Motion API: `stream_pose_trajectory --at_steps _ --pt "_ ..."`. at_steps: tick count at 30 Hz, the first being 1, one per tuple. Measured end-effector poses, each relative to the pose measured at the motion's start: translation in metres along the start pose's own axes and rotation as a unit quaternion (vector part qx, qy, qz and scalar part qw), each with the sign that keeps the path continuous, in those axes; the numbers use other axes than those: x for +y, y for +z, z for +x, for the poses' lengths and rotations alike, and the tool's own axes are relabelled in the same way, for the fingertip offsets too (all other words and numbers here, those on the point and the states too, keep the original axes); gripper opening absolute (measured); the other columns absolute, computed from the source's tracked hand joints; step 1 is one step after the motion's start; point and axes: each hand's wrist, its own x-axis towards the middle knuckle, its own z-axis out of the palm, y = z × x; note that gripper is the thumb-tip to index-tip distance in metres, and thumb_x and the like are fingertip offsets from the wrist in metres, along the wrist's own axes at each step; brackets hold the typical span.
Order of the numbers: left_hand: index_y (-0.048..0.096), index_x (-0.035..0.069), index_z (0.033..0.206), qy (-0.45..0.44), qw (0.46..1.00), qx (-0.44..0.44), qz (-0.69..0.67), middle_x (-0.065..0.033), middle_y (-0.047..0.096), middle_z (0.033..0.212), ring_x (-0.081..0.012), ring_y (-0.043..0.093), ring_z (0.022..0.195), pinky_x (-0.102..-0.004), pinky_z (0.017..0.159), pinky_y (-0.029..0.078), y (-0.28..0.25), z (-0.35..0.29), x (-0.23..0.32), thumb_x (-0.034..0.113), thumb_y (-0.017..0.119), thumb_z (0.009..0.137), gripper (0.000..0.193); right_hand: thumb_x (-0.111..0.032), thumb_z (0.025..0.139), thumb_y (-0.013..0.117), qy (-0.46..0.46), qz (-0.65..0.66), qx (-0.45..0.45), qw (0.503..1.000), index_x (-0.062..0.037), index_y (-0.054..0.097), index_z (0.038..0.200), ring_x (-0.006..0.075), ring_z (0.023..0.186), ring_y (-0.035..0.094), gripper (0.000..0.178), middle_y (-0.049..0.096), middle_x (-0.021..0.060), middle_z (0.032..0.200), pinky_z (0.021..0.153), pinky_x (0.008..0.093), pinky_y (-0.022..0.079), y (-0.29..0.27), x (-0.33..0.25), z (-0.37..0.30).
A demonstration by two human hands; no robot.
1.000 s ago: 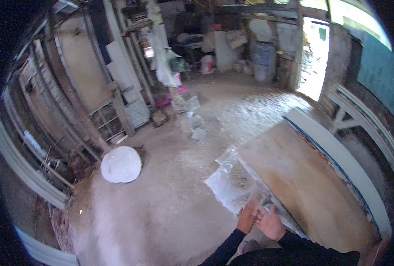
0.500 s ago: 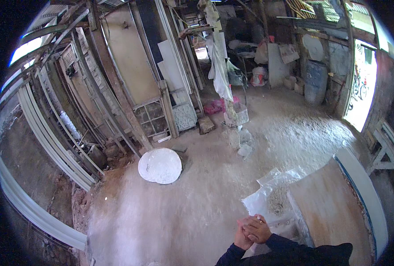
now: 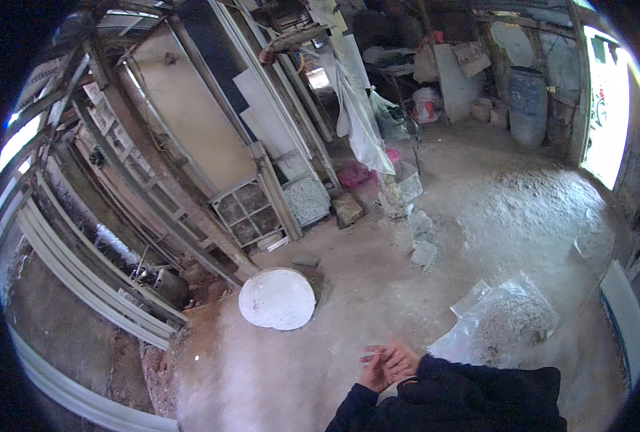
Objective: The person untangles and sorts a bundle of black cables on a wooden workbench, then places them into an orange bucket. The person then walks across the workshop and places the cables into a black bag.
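Observation:
My left hand (image 3: 372, 371) and my right hand (image 3: 400, 363) meet in front of my body, low in the view. Their fingers overlap and look slightly blurred, loosely stretched out and partly apart. No object shows in either hand. Dark sleeves (image 3: 464, 392) cover both forearms. Closest to the hands on the right, a clear plastic sheet or bag (image 3: 446, 344) lies on the floor with a heap of greyish crumbly material (image 3: 511, 327) on it.
A round white disc-topped thing (image 3: 276, 299) sits on the dusty floor ahead to the left. A post with white cloth (image 3: 359, 137) stands mid-room. Long pale strips (image 3: 93, 277) lean along the left. A blue barrel (image 3: 528, 108) is near the bright doorway (image 3: 608, 101).
My hands have loosened from a tight clasp, their fingers now more spread. The view has turned; the brown curved panel beside me at right has left it, and more of the plastic sheet shows.

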Motion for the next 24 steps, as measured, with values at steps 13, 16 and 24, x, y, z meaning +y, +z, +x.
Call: stream_pose_trajectory --at_steps 13,16,24 --pt "0.036 0.008 0.127 0.052 0.915 0.312 0.251 -0.0088 0.044 0.123 -0.0258 0.046 0.107 -0.0412 0.089 0.038 -0.14 0.105 0.261 0.045 0.054 0.081 0.062 -0.028 0.09 0.048 -0.283 -0.328 0.135 0.891 -0.0036 0.052 0.109 0.0185 0.092 0.057 0.031 0.058 0.0087 0.102 0.08 0.0312 0.046 -0.03 -0.285 0.1" --pt "0.037 0.01 0.126 0.099 0.913 0.277 0.283 -0.0074 0.046 0.12 -0.0253 0.048 0.104 -0.0406 0.086 0.039 -0.149 0.163 0.346 0.045 0.053 0.082 0.059 -0.023 0.088 0.052 -0.379 -0.256 0.21 0.864 -0.0046 0.056 0.097 0.0168 0.091 0.056 0.021 0.059 0.0073 0.097 0.08 0.0301 0.045 -0.032 -0.365 0.11" --pt "0.045 0.01 0.12 0.023 0.912 0.173 0.372 -0.0052 0.054 0.111 -0.0189 0.054 0.095 -0.0324 0.081 0.043 -0.068 0.376 0.46 0.037 0.051 0.086 0.044 -0.028 0.086 0.051 -0.59 -0.344 0.429 0.591 -0.0041 0.04 0.124 0.019 0.092 0.055 0.046 0.059 0.006 0.096 0.082 0.0284 0.041 -0.055 -0.619 0.099"
